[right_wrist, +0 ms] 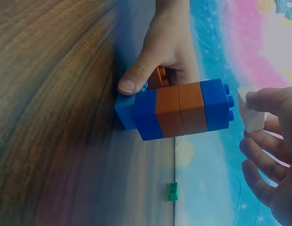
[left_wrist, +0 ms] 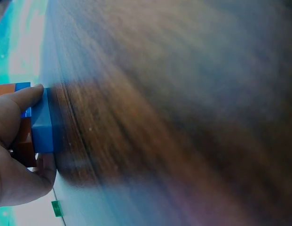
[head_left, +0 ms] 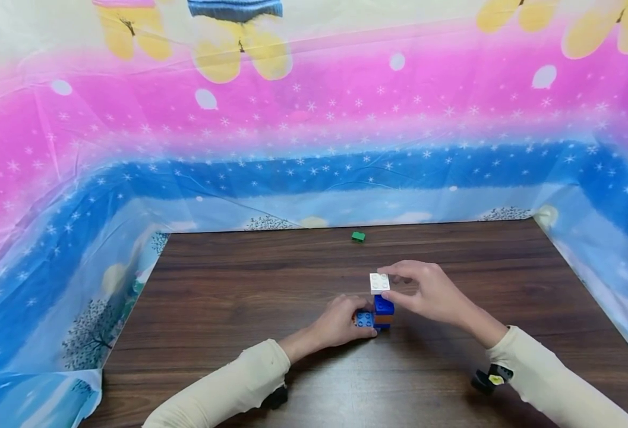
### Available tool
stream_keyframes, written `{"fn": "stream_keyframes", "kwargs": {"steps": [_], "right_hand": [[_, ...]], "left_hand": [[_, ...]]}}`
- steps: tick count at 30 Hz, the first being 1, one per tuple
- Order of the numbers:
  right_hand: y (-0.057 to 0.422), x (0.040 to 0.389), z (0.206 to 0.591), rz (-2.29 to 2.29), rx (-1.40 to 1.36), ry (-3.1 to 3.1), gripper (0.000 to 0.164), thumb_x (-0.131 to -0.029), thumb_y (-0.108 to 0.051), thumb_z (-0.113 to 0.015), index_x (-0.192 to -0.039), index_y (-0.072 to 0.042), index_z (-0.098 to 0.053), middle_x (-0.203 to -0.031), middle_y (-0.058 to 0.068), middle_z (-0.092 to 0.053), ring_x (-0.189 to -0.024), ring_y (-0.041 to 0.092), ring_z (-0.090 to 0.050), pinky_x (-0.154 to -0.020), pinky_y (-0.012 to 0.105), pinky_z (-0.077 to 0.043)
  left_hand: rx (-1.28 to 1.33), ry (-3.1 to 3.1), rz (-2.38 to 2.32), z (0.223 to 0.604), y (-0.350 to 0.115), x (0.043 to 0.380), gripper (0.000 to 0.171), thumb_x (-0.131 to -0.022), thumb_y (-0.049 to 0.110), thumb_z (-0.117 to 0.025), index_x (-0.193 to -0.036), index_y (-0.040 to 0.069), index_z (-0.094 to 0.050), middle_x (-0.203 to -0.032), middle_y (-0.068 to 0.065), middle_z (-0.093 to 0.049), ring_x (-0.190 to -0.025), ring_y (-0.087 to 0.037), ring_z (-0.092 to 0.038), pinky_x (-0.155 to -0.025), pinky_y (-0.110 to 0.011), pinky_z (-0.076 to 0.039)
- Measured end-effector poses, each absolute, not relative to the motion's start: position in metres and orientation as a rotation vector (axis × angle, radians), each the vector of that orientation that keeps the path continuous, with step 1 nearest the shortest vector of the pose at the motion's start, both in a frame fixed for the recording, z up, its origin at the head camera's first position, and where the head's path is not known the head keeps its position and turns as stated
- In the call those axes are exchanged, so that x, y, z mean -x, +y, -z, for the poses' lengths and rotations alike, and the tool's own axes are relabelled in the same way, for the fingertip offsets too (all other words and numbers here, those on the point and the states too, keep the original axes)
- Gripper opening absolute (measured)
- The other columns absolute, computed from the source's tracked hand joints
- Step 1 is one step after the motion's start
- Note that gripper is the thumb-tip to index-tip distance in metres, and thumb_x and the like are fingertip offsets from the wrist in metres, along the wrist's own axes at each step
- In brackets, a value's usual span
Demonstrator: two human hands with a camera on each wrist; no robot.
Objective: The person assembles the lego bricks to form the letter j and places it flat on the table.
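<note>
A tower of blue and orange toy bricks (right_wrist: 182,110) stands on the table, dark blue at its bottom and top with two orange bricks between. Beside its foot sits a light blue brick (head_left: 364,320), and an orange brick (right_wrist: 157,79) shows behind in the right wrist view. My left hand (head_left: 337,321) grips this low part between thumb and fingers. Just above the tower's top studs, my right hand (head_left: 426,291) pinches a white brick (head_left: 379,283) by its side. A narrow gap separates the white brick from the studs in the right wrist view.
A small green brick (head_left: 358,236) lies near the far edge of the dark wooden table (head_left: 239,267). A patterned pink and blue cloth (head_left: 314,148) hangs behind the table and along its sides.
</note>
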State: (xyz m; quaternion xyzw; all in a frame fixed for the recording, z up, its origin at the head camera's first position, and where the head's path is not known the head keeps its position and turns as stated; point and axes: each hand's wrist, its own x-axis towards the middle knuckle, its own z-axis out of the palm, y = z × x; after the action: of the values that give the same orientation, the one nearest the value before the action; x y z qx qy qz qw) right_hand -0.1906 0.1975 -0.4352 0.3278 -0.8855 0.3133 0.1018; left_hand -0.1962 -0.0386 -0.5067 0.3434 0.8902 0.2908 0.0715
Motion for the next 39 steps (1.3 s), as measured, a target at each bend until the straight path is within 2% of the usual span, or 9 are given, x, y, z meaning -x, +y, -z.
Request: {"fn": "stream_keyframes", "kwargs": {"steps": [4, 19, 25, 32, 39], "right_hand": [[0.199, 0.186, 0.437, -0.902, -0.966, -2.61, 0.041, -0.09, -0.029, -0.08, -0.128, -0.015, -0.072, -0.121, 0.001, -0.073, -0.099, 0.016, -0.071, -0.081, 0.038, -0.058], [0.204, 0.172, 0.445, -0.881, -0.924, -2.606, 0.042, -0.087, -0.028, -0.083, -0.127, -0.02, -0.072, -0.113, -0.003, -0.075, -0.091, 0.007, -0.067, -0.073, 0.032, -0.056], [0.203, 0.168, 0.446, -0.892, -0.9, -2.625, 0.041, -0.087, -0.028, -0.083, -0.126, -0.02, -0.073, -0.111, -0.003, -0.075, -0.091, 0.009, -0.067, -0.071, 0.034, -0.056], [0.204, 0.168, 0.448, -0.909, -0.897, -2.629, 0.04, -0.087, -0.028, -0.083, -0.125, -0.02, -0.074, -0.11, -0.003, -0.075, -0.09, 0.008, -0.067, -0.07, 0.029, -0.054], [0.206, 0.168, 0.45, -0.911, -0.935, -2.615, 0.04, -0.089, -0.027, -0.081, -0.127, -0.019, -0.073, -0.113, -0.002, -0.075, -0.09, 0.007, -0.067, -0.071, 0.028, -0.054]], "left_hand": [[-1.033, 2.685, -0.858, 0.506, -0.038, 0.196, 0.044, -0.087, 0.038, -0.082, -0.123, 0.013, -0.072, -0.114, 0.003, -0.074, -0.098, -0.005, -0.064, -0.091, -0.03, -0.046], [-1.016, 2.679, -0.866, 0.507, -0.037, 0.197, 0.041, -0.087, 0.037, -0.083, -0.119, 0.014, -0.072, -0.11, 0.004, -0.075, -0.093, -0.004, -0.062, -0.087, -0.027, -0.045], [-1.023, 2.686, -0.849, 0.507, -0.037, 0.196, 0.041, -0.086, 0.037, -0.083, -0.118, 0.014, -0.072, -0.108, 0.005, -0.075, -0.091, -0.002, -0.062, -0.087, -0.028, -0.045], [-1.019, 2.689, -0.848, 0.507, -0.037, 0.196, 0.041, -0.086, 0.037, -0.083, -0.118, 0.013, -0.072, -0.109, 0.003, -0.075, -0.093, -0.004, -0.063, -0.089, -0.029, -0.045], [-1.02, 2.694, -0.849, 0.507, -0.036, 0.197, 0.043, -0.086, 0.037, -0.084, -0.12, 0.013, -0.072, -0.111, 0.003, -0.075, -0.096, -0.005, -0.063, -0.091, -0.031, -0.046]]}}
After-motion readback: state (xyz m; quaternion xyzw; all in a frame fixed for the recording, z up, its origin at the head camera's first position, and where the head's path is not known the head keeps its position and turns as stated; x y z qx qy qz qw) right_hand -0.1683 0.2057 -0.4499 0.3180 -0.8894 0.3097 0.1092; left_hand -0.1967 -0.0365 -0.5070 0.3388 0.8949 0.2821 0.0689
